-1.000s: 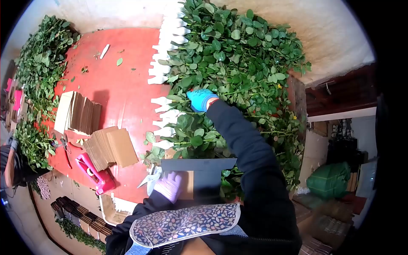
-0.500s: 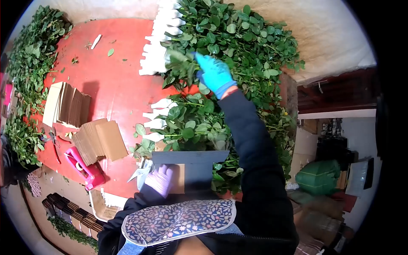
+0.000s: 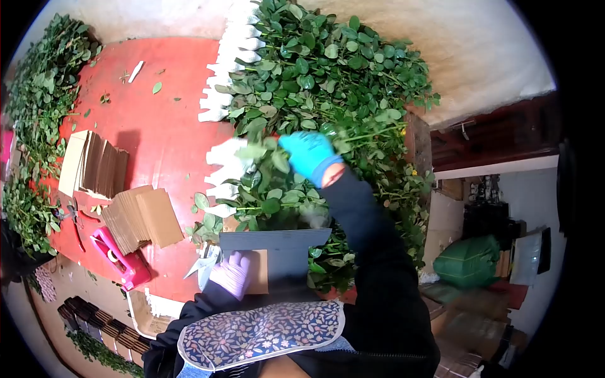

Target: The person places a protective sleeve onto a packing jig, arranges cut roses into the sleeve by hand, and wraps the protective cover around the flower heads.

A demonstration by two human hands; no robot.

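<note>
My right hand (image 3: 309, 151), in a blue glove, closes on a leafy rose stem (image 3: 268, 153), blurred by motion. A white-sleeved flower head (image 3: 222, 154) points left from it. Around and below lie more leafy stems (image 3: 277, 195) with white-sleeved heads. My left hand (image 3: 232, 274), in a lilac glove, lies with fingers stretched out on a cardboard piece (image 3: 257, 271), against a dark stand (image 3: 287, 268). Beside that hand are scissors-like metal blades (image 3: 203, 264), partly covered.
Stacked brown cardboard pieces (image 3: 142, 217) and another stack (image 3: 94, 164) stand on the red table (image 3: 164, 57). A pink tape dispenser (image 3: 120, 258) and red-handled pruners (image 3: 77, 220) lie at the left. A large pile of stems (image 3: 328, 69) fills the back right; more foliage (image 3: 47, 82) lines the left edge.
My right hand has come down toward me from the far pile, bringing the rose stem over the nearer stems. My left hand stays by the cardboard piece. The whole view has shifted slightly.
</note>
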